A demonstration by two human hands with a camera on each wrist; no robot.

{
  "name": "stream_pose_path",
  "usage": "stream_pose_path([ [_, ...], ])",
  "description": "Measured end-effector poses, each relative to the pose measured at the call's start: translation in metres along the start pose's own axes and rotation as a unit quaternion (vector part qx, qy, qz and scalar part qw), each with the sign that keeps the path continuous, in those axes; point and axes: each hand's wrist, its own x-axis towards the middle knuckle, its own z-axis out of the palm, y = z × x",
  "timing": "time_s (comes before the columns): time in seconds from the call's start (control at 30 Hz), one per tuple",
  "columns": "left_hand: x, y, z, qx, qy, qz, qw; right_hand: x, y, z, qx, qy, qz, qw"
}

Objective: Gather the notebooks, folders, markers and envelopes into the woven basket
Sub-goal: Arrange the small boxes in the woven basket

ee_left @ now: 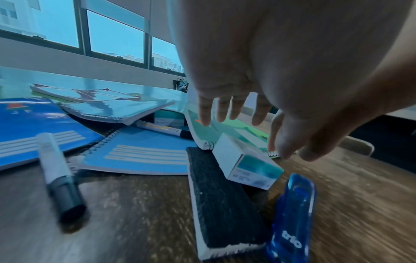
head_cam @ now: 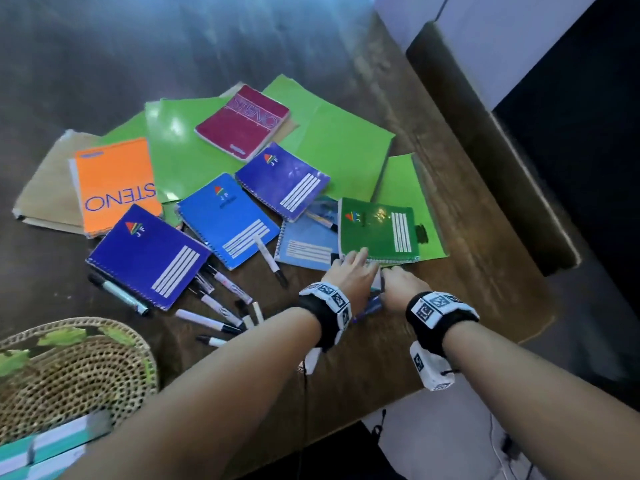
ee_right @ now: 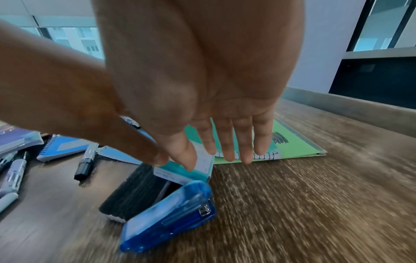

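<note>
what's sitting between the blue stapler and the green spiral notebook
A small white and teal box lies between the blue stapler and the green spiral notebook, beside a black felt eraser. The right wrist view shows it.

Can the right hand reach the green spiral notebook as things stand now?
Probably yes. The right hand is open, its fingertips just short of the green spiral notebook, and nothing lies between; the small teal-and-white box sits beside the path.

Dim, bluish daylight from the tall glass windows; glare on the glossy green folder; motion blur streaks the dark brown wooden table; wide-angle distortion bends all frame edges.
</note>
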Motion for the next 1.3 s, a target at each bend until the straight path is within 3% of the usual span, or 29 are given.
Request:
stream_pose_path([
  [0.2, 0.042, -0.004, 0.013, 0.039, -0.006, -0.006, 0.999, 0.026, 0.009, 0.003, 0.019, 0.027, -0.038, 0.999],
  [0.33, 0.033, -0.015, 0.008, -0.007, 0.028, -0.020, 0.999, 0.026, -0.002, -0.008, 0.043, 0.066, -0.049, 0.996],
  [0.43, 0.005, -0.029, -0.005, -0.091, 0.041, -0.025, 0.995, 0.019, -0.023, -0.021, 0.116, 0.034, -0.107, 0.987],
  [0.63, -0.125, -0.090, -0.031, -0.252, 0.038, -0.111, 0.960, -0.023, -0.105, -0.032, 0.090, -0.127, -0.285, 0.946],
  [0.83, -0.295, -0.142, -0.013, -0.263, 0.050, -0.180, 0.947, -0.081, -0.235, 0.015, 0.062, -0.177, -0.389, 0.902],
  [1.0, -0.417, -0.185, 0.031, -0.250, 0.045, -0.265, 0.930, -0.123, -0.336, 0.070, -0.046, -0.169, -0.474, 0.863],
  [1.17, -0.494, -0.222, 0.062, -0.185, 0.019, -0.312, 0.932, -0.143, -0.382, 0.113, -0.188, -0.183, -0.437, 0.860],
  [1.3, -0.512, -0.234, 0.079, -0.119, -0.021, -0.299, 0.947, -0.151, -0.386, 0.132, -0.214, -0.183, -0.423, 0.861],
])
